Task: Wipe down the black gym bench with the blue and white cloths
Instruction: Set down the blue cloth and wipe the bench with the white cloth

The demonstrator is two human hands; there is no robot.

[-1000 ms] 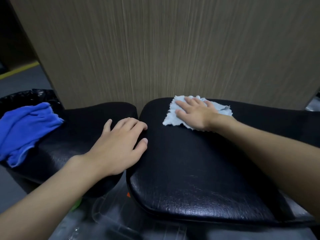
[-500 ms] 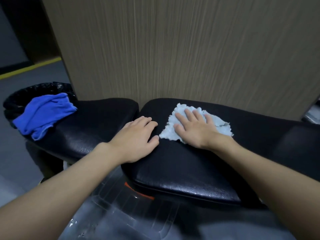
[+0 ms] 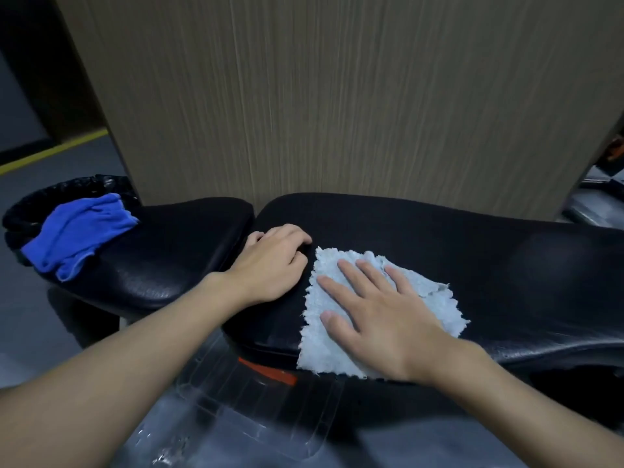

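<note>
The black gym bench (image 3: 489, 265) runs left to right in front of a wood-grain panel (image 3: 337, 96), in two pads with a narrow gap between them: a long pad on the right and a shorter seat pad (image 3: 175, 251) on the left. The white cloth (image 3: 320, 349) lies spread on the long pad near its left end, and its lower part hangs over the near edge. The right hand (image 3: 381, 319) lies flat on this cloth, its fingers (image 3: 351, 275) straight and spread apart and the thumb out to the side, all pressing the fabric down. The left hand (image 3: 270, 265) rests on the left end of the long pad, just beside the cloth but not touching it; its fingers are bent with the tips on the pad and the thumb dips toward the gap (whether it truly grips the pad I cannot tell). The blue cloth (image 3: 74, 231) lies crumpled over the far left end of the seat pad, well apart from both hands, next to a black-lined bin (image 3: 30, 204). A clear plastic container (image 3: 236, 417) sits on the floor below the near edge.
</note>
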